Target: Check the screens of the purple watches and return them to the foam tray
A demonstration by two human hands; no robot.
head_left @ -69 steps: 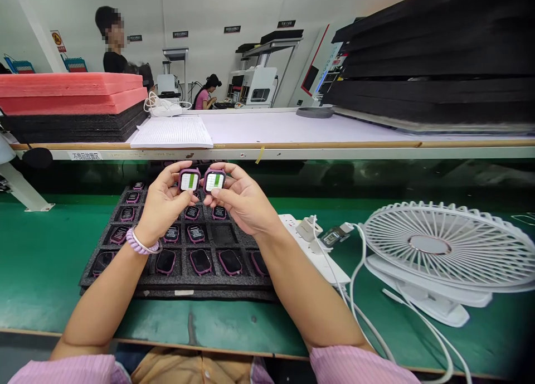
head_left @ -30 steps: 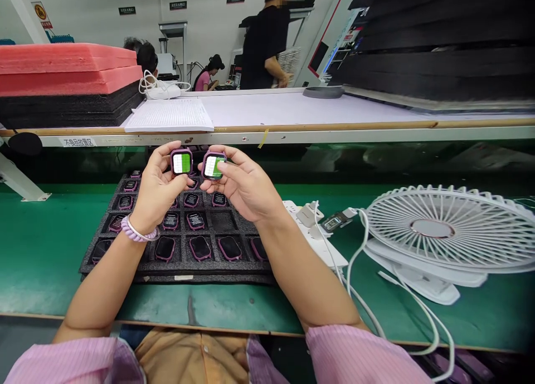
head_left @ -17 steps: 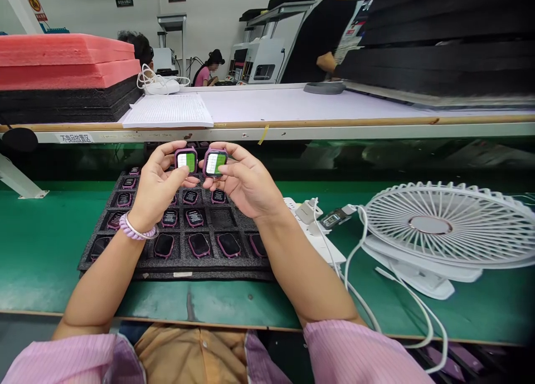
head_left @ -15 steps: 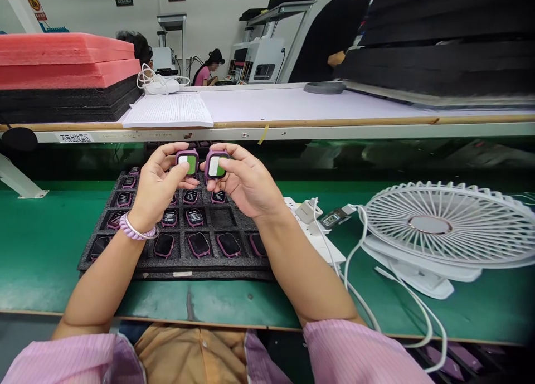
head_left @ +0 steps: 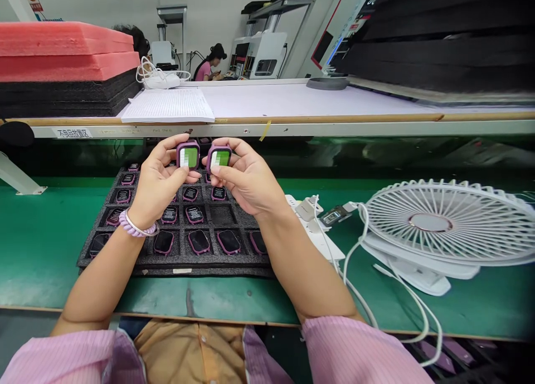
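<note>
My left hand [head_left: 156, 184] grips a purple smartwatch body [head_left: 188, 155] whose lit screen is white and green. My right hand [head_left: 246, 179] grips a second purple smartwatch body [head_left: 219, 158] with a similar lit screen, thumb on its lower edge. Both watches are held side by side above a black foam tray [head_left: 221, 215] on the green bench. The tray's pockets hold several more purple watch bodies, some with dark screens; one pocket near the middle right is empty.
A white desk fan [head_left: 443, 225] lies face up at the right, with white cables [head_left: 355, 244] and a power strip [head_left: 317, 233] beside the tray. A raised shelf [head_left: 317, 102] carries a lined notebook [head_left: 169, 105], pink and black foam stacks [head_left: 67, 66]. A seated person [head_left: 211, 61] works far behind.
The green area on both watch screens has changed as my thumbs moved over them. My hands stayed above the tray. A person in black walked rightward behind the shelf and left view.
</note>
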